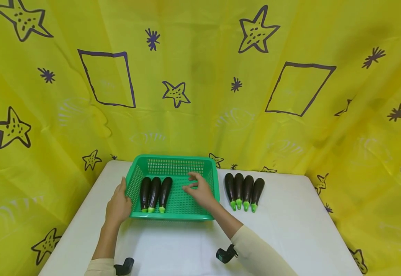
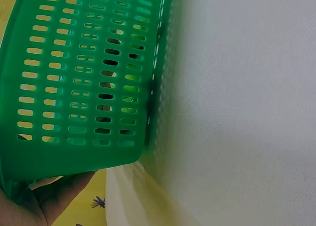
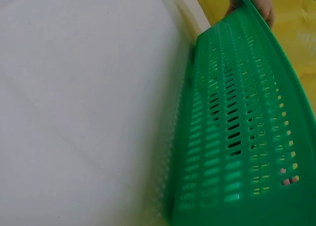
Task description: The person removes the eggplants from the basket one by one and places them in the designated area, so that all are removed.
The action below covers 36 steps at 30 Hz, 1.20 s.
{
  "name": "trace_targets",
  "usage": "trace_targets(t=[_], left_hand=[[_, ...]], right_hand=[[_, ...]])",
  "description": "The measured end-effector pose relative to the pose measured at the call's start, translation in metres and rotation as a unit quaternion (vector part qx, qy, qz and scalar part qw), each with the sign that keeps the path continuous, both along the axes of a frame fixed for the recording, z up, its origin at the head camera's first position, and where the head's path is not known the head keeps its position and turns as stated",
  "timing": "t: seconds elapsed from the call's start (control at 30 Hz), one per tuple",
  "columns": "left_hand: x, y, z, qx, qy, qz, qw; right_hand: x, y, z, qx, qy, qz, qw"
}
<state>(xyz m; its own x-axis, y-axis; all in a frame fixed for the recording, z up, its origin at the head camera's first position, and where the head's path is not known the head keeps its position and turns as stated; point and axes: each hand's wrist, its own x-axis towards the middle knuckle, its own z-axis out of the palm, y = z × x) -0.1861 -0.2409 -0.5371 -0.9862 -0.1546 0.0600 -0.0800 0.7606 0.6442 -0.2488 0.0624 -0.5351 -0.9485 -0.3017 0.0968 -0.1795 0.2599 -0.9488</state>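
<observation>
My left hand [image 1: 118, 204] grips the left side of a green plastic basket [image 1: 172, 216]; in the left wrist view, part of that hand [image 2: 64, 194] shows around the basket's rim. Inside the basket, toward its left, lie three dark eggplants [image 1: 154, 193] side by side, green stem ends facing me. Over the right half of the basket is my right hand [image 1: 201, 190], fingers loosely bent and thumb apart, with nothing between them. From the right wrist view, the basket's slotted near wall [image 3: 227, 112] hides most of what lies inside.
To the right of the basket, several more eggplants [image 1: 244, 189] lie in a row on the white table [image 1: 290, 230], stem ends toward me. A yellow curtain [image 1: 200, 126] with star drawings hangs behind the table and along both sides.
</observation>
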Motion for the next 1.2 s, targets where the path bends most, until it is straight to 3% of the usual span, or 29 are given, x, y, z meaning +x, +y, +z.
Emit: trace_targets(t=[0.2, 0.43, 0.63, 1.2], left_hand=[[0.001, 0.0, 0.002, 0.001, -0.003, 0.003, 1.0], [0.0, -0.001, 0.0, 0.0, -0.001, 0.002, 1.0], [0.002, -0.003, 0.0, -0.002, -0.004, 0.004, 1.0], [0.001, -0.001, 0.001, -0.002, 0.007, -0.003, 1.0]], right_hand=[[-0.005, -0.013, 0.002, 0.007, -0.025, 0.013, 1.0], [-0.011, -0.029, 0.008, -0.019, -0.096, 0.027, 0.995], [-0.015, -0.043, 0.005, 0.012, -0.118, 0.027, 0.993], [-0.021, -0.079, -0.013, 0.05, -0.144, -0.05, 0.987]])
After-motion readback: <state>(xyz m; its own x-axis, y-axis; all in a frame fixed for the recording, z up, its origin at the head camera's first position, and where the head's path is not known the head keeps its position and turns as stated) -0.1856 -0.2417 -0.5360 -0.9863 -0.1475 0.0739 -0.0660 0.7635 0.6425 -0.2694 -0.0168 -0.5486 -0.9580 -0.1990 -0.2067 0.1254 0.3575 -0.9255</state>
